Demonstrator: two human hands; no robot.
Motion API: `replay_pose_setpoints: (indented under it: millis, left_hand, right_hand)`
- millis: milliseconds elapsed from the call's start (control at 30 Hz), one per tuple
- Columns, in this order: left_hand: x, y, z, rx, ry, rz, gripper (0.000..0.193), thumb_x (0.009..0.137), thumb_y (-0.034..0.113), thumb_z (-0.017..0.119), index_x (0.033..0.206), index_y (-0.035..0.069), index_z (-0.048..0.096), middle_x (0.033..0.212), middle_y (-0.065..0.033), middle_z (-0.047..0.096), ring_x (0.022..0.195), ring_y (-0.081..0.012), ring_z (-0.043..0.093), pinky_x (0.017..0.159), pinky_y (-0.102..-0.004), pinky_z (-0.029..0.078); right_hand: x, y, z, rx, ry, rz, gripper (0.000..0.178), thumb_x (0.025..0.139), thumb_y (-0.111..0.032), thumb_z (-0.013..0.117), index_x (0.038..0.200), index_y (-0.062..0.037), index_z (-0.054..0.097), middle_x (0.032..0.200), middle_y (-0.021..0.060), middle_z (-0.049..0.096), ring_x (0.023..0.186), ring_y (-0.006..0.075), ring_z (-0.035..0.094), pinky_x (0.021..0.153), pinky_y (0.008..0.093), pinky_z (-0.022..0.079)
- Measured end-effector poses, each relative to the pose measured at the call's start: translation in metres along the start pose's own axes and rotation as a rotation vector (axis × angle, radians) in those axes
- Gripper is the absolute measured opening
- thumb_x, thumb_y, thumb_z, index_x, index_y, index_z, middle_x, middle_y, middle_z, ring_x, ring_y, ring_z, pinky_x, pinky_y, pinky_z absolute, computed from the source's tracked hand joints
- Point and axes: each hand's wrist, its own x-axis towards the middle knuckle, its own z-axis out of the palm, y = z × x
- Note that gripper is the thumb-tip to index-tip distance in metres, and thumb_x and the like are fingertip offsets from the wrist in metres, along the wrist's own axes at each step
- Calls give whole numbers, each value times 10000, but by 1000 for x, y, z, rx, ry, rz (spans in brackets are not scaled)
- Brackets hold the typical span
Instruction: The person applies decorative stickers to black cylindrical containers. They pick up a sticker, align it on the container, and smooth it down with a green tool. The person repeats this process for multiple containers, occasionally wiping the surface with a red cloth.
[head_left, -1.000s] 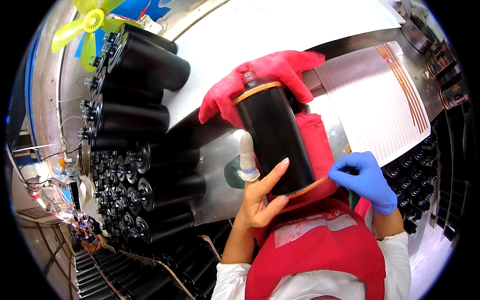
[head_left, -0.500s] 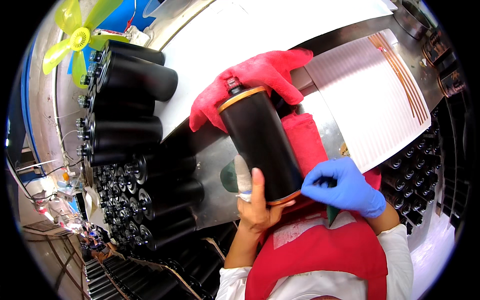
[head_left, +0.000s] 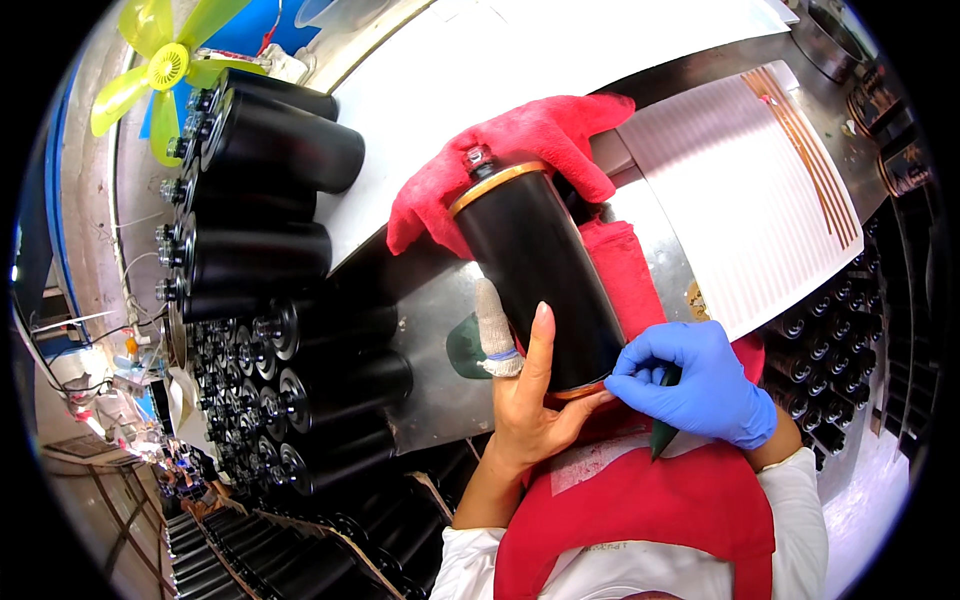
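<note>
A black cylindrical bottle (head_left: 545, 275) lies tilted, its clear neck (head_left: 478, 160) pointing away on a red cloth (head_left: 515, 135). A gold band (head_left: 500, 187) rings its shoulder; a copper-coloured band (head_left: 583, 390) runs along its base edge. My left hand (head_left: 535, 405) is closed on the base end, thumb and fingers apart around it, with a knitted cover on one finger. My right hand (head_left: 695, 385), in a blue glove, pinches at the base edge beside the left fingertips. A dark green pointed tool (head_left: 662, 435) is tucked in its palm. What the fingertips pinch is hidden.
A white sheet (head_left: 730, 210) with copper-coloured strips (head_left: 800, 150) lies at right. Black bottles (head_left: 285, 140) are stacked at left, more (head_left: 810, 350) at lower right. A dark green piece (head_left: 465, 348) rests on the metal table (head_left: 425, 400). A yellow-green fan (head_left: 165, 70) stands far left.
The left thumb and fingers have slid along the base toward the right hand. The bottle appears slightly farther right in view. My right hand stays pinched at the base edge.
</note>
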Motion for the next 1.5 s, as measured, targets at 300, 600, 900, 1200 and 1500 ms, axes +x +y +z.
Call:
replay_pose_setpoints:
  millis: [300, 600, 900, 1200, 1500]
  left_hand:
    - [-25, -21, 0, -123, -48, -25, 961, 748, 119, 726, 1446, -61, 90, 1428, -287, 290, 1273, -359, 409, 1054, -384, 310]
    - [-17, 0, 2, -1015, 76, -289, 940, 757, -115, 528, 1461, 22, -80, 1499, -213, 155, 1331, -332, 332, 1052, -397, 333]
    - [-2, 16, 6, -837, 39, -345, 923, 827, -141, 498, 1472, 137, -101, 1431, -203, 301, 1163, -289, 520, 905, -377, 500]
    - [-2, 18, 10, -818, 68, -363, 916, 834, -141, 500, 1473, 139, -94, 1447, -187, 275, 1192, -287, 492, 900, -372, 505]
    - [-2, 18, 12, -863, 67, -324, 922, 829, -132, 506, 1472, 136, -99, 1458, -166, 258, 1218, -284, 464, 925, -392, 488]
  right_hand:
    - [2, 10, -10, 92, 91, 182, 99, 774, -87, 711, 772, -10, 648, 668, -34, 582, 569, -8, 465, 514, 157, 389]
    - [6, 18, -6, 234, 36, 204, 98, 795, -86, 699, 803, -5, 643, 715, -28, 586, 603, 0, 487, 534, 161, 405]
    - [8, 22, -6, 289, -17, 218, 112, 815, -115, 685, 818, -13, 638, 709, -42, 574, 611, -1, 484, 543, 157, 401]
    - [10, 24, -8, 281, -40, 211, 112, 818, -127, 679, 809, -22, 642, 703, -50, 567, 614, 1, 471, 551, 162, 401]
    - [9, 28, -8, 308, -34, 189, 132, 823, -148, 683, 816, -23, 642, 708, -54, 562, 628, 1, 466, 560, 165, 402]
